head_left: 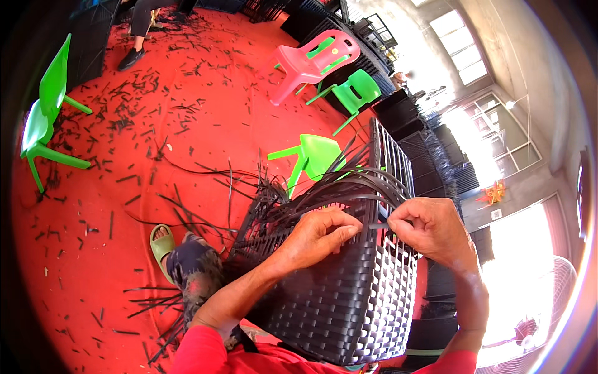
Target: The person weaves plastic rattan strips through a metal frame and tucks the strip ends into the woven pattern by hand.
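Note:
A black woven wicker piece (311, 305) rests across my lap, its lower part closely woven and its upper frame showing bare bars. At the frame's corner my left hand (321, 234) is closed, thumb and forefinger pinched at a flat black strip (377, 225). My right hand (433, 230) pinches the same strip from the other side of the corner, fingers curled in. Loose strips (349, 187) arch from the frame just beyond both hands and trail off to the left. My fingers partly hide the strip's ends.
Small green chairs (319, 156) and a pink chair (311, 56) stand ahead; another green chair (47, 121) is at left. Strip offcuts litter the red floor (205, 131). Another person's foot (132, 58) shows at far left. A fan (529, 330) is at lower right.

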The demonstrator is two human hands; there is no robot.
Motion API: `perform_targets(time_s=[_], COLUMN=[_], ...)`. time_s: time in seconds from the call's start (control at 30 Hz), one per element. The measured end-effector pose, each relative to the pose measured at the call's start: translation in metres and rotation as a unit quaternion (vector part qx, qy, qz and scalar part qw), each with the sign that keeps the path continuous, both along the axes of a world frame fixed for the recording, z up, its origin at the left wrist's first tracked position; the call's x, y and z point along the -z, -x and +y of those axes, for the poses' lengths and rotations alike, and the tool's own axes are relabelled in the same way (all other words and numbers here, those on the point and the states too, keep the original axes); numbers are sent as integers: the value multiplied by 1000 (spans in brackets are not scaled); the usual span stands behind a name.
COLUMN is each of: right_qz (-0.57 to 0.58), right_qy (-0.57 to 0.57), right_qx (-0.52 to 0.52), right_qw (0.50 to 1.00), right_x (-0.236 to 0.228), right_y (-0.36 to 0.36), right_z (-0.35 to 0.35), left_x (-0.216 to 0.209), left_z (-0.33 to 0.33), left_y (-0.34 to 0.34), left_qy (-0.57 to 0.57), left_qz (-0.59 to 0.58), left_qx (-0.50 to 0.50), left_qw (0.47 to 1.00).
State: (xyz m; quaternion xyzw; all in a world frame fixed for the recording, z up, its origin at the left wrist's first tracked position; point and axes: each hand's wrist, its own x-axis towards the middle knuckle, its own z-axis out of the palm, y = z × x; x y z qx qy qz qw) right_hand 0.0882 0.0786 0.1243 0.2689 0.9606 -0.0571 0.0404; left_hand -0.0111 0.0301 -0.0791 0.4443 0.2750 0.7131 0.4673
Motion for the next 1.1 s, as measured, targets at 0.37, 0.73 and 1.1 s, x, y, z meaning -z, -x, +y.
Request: perform_targets(time_s=[0.37, 0.73, 1.1], right_qz=[-50, -66, -106], right_qy=[-10, -43, -39], right_qx=[-79, -126, -115], right_qw=[996, 989, 987], right_x=[-6, 3, -2], right_y=[4, 6, 11], right_z=[4, 11, 5], left_x=[1, -3, 1], left_z=[7, 4, 9], left_y=[-8, -7, -6], left_qy=[31, 25, 8], left_qz=[-46, -73, -67], left_qx=[35, 114, 135], left_qw=[998, 990, 989])
